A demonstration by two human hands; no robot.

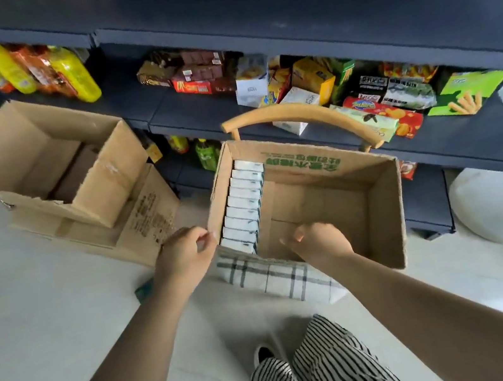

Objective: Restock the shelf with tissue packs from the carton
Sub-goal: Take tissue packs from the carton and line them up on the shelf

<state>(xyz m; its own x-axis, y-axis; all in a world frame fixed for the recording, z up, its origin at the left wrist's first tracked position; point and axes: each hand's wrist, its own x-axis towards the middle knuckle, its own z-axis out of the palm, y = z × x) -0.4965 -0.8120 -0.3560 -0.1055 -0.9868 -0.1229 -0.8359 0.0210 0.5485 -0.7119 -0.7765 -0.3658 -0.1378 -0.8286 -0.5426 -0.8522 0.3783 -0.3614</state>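
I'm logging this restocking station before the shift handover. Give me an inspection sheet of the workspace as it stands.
Surface: pale floor; the carton sits on a chair with a plaid cushion.
Job's things: one row of tissue packs along the carton's left wall, the rest of it bare; dark shelf.
Clutter: open cardboard boxes on the left.
Grippers: left hand at the carton's near left corner, fingers curled; right hand over the carton, fingers curled; neither visibly holds a pack.
Cables: nothing seen.
Surroundings: snack boxes and yellow bottles on shelves.
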